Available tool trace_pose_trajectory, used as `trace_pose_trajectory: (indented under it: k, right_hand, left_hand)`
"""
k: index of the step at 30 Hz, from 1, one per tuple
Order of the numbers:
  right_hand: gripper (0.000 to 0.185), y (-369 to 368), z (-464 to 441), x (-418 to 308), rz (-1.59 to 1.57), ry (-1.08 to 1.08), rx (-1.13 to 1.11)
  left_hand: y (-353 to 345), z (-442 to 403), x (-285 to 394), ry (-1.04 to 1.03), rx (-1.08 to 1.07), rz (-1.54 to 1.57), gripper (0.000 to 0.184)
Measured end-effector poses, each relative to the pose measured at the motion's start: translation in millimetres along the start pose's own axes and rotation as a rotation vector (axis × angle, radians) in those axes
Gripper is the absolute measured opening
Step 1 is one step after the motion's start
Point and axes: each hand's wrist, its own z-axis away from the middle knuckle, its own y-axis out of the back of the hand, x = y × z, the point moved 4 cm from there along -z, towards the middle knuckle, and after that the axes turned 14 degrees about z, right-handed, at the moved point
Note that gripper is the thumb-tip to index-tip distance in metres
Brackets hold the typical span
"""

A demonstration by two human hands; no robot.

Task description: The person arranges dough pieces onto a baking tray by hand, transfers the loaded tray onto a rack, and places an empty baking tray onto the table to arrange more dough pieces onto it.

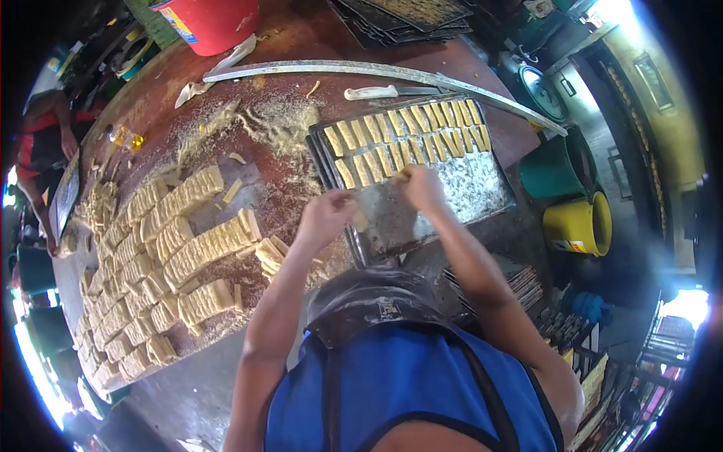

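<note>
Two bare hands in play here, one left hand [329,217] and one right hand [422,188], over one top tray [388,218] carrying two rows of dough strips [361,133], the strips packed too tight for a sure count! Around them it's one white-handled knife [369,93], one long bar [324,68], one bottle of yellow liquid [124,138] and one red bucket [215,22]. Out right, one green bucket [550,167] and one yellow bucket [568,228], while far left there's one co-worker [56,120]!
</note>
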Motion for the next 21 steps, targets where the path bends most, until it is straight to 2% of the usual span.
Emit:
trace_pose_trajectory:
  k: [1,3,4,5,6,7,9,11,16,17,18,19,20,21]
  right_hand:
    - [0.030,-13,5,-8,0.006,-0.005,0.030]
    - [0.030,-21,20,-29,0.020,-0.010,0.060]
    - [0.030,-17,30,-43,0.105,0.037,0.096]
    - [0.030,-13,37,-50,0.190,0.085,0.132]
    - [0.028,-10,44,-52,0.197,0.133,0.236]
    - [0.028,-7,45,-49,0.197,0.133,0.234]
    - [0.026,-9,45,-45,0.071,0.149,0.030]
    - [0.025,-25,39,-37,0.014,0.213,0.014]
    - [0.021,-37,16,-36,-0.104,0.332,-0.053]
    - [0.020,-45,8,-28,-0.139,0.380,0.067]
    - [0.018,-52,5,-24,-0.183,0.426,0.179]
    - [0.019,-36,9,-31,-0.274,0.432,0.045]
    - [0.022,-32,11,-30,-0.241,0.432,0.029]
    - [0.025,-29,11,-34,-0.205,0.431,0.027]
  left_hand:
    - [-7,-15,-4,-0.009,-0.011,0.005,0.042]
    - [-17,-41,-13,-0.183,0.040,-0.274,0.041]
    - [-18,-40,-17,-0.288,0.116,-0.320,0.039]
    - [-19,-38,-24,-0.293,0.115,-0.316,0.039]
    - [-19,-28,-20,-0.487,0.168,-0.345,0.039]
    - [-20,-16,-17,-0.679,0.224,-0.374,0.039]
    - [-23,-6,-23,-0.647,0.163,-0.353,0.040]
    - [-30,-2,-27,-0.637,0.125,-0.470,0.040]
    - [-37,-10,-33,-0.487,0.211,-0.371,0.039]
    - [-36,-7,-31,-0.451,0.247,-0.377,0.039]
    - [-35,-2,-28,-0.496,0.242,-0.342,0.040]
    - [-31,7,-28,-0.540,0.232,-0.306,0.041]
    - [-23,21,-23,-0.692,0.332,-0.346,0.044]
    - [-14,36,-25,-0.663,0.355,-0.355,0.044]
